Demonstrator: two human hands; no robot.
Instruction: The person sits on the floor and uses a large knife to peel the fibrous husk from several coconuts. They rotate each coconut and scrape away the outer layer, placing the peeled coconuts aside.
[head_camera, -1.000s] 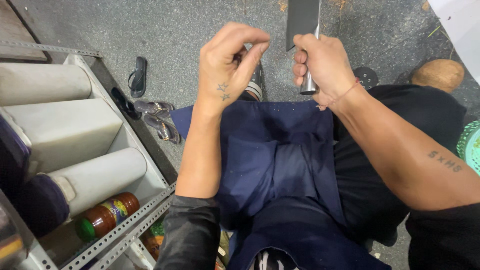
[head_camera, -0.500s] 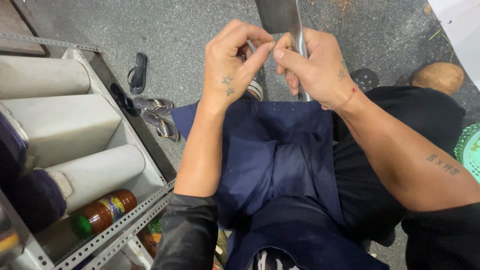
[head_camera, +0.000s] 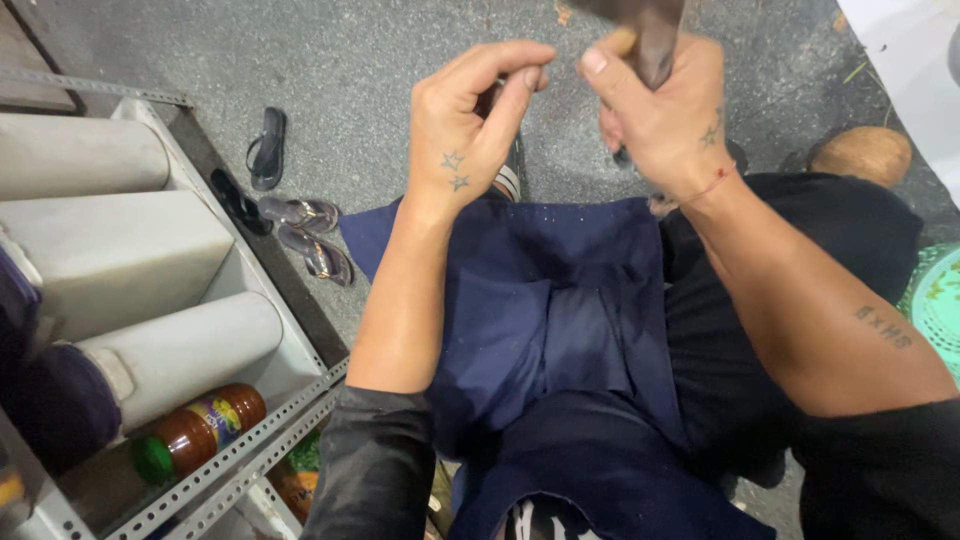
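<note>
My right hand is closed around the handle of a wide-bladed knife, whose dark blade points up and runs out of the top edge. My left hand is raised just left of it, fingers curled with the thumb against the index fingertip; I see nothing in the pinch. Both hands hover above a dark blue apron spread over my lap. A shoe with white stripes shows below the left hand.
A metal rack at the left holds white cylinders and a brown sauce bottle with a green cap. Sandals lie on the grey floor. A coconut and a green basket sit at the right.
My right hand has brought the knife up and toward the left hand, so the blade is now mostly out of frame. The left hand stays pinched and has risen slightly.
</note>
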